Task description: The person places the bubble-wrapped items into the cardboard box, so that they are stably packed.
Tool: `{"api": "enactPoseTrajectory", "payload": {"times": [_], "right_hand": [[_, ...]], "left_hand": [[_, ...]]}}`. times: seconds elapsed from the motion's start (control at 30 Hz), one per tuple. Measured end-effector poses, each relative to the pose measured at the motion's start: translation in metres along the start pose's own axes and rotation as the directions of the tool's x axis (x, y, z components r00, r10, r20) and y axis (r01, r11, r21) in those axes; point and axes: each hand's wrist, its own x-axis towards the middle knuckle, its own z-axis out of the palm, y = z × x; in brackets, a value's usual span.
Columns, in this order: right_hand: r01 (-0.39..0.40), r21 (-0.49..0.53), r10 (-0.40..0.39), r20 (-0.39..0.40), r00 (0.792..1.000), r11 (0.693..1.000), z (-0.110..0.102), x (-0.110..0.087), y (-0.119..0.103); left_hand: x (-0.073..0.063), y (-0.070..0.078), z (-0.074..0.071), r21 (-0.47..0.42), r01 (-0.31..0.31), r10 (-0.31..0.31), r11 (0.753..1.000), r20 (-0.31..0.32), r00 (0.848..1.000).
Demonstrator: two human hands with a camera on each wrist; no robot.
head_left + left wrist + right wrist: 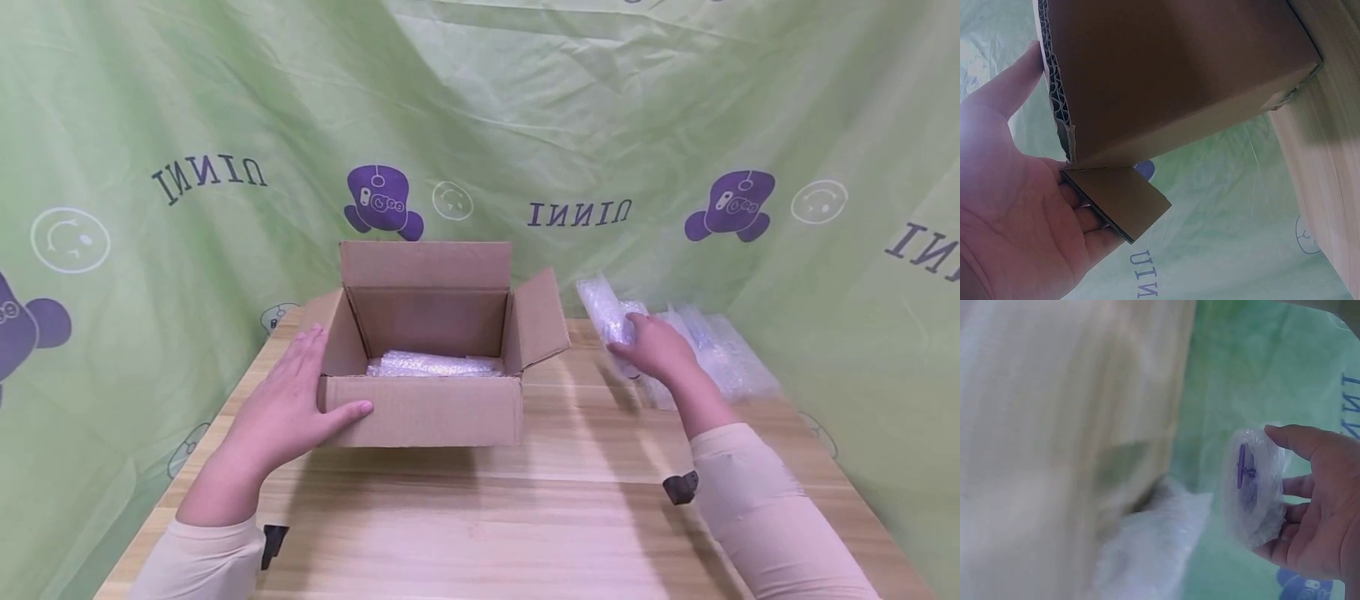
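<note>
An open cardboard box (pixel 431 412) stands on the table, several bubble-wrapped packages (pixel 431 364) lying inside it. My left hand (pixel 288 408) rests against its near left corner, thumb along the front flap and fingers extended over the left side flap (pixel 1119 200). To the right of the box, my right hand (pixel 658 346) grips a bubble-wrapped bundle (pixel 1254 487) between thumb and fingers. A small purple shape shows through the clear wrap. The bundle is raised off the table in the right wrist view.
More bubble-wrapped packages (pixel 723 354) lie at the table's back right, beside my right hand. The box's right flap (pixel 542 319) sticks outward and its back flap (pixel 426 265) stands up. A green printed curtain (pixel 480 108) hangs behind the wooden table (pixel 465 533).
</note>
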Motion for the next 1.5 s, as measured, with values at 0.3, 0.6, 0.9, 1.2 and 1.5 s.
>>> {"api": "enactPoseTrajectory", "payload": {"times": [0.3, 0.6, 0.9, 1.2, 1.5], "right_hand": [[0.079, 0.063, -0.080, 0.005, 0.997, 0.995, -0.040, 0.000, -0.013], [0.174, 0.082, -0.172, -0.036, 0.985, 0.981, -0.080, 0.001, -0.042], [0.288, 0.100, -0.282, -0.068, 0.957, 0.952, -0.109, 0.008, -0.071], [0.359, 0.056, -0.355, -0.070, 0.932, 0.932, -0.134, 0.015, -0.118], [0.449, 0.034, -0.448, -0.037, 0.893, 0.893, -0.146, 0.020, -0.160]], "left_hand": [[0.000, 0.001, -0.001, 0.001, 0.027, -0.027, 1.000, 0.022, 0.999], [-0.001, 0.000, 0.001, 0.000, 0.020, -0.020, 1.000, 0.016, 1.000], [-0.001, 0.000, -0.001, 0.007, 0.033, -0.033, 0.999, 0.030, 0.999], [0.001, -0.001, -0.001, 0.016, 0.036, -0.037, 0.999, 0.033, 0.999], [0.000, 0.001, -0.002, 0.008, 0.023, -0.023, 1.000, 0.030, 0.999]]}}
